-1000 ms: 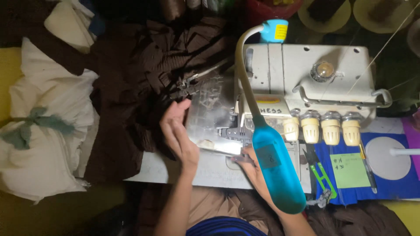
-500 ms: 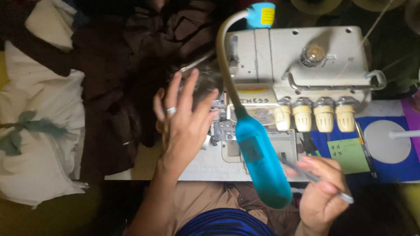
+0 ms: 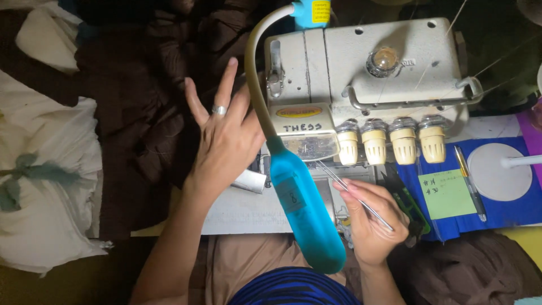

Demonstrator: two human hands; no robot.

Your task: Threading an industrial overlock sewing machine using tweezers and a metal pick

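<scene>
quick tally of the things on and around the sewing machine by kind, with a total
Cream tension knobs: 4
Thin metal tweezers, in the right hand: 1
Teal flexible-neck lamp: 1
Green sticky note: 1
Pen: 1
Silver ring on the raised, open left hand: 1
Total: 9

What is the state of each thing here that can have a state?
left hand: open, fingers spread, raised over the dark brown fabric, holding nothing
right hand: closed on the metal tweezers
metal tweezers: tips point toward the sewing machine
teal lamp: neck bent, head low over the machine bed; whether lit, cannot tell
pen: lying flat on the blue mat
</scene>
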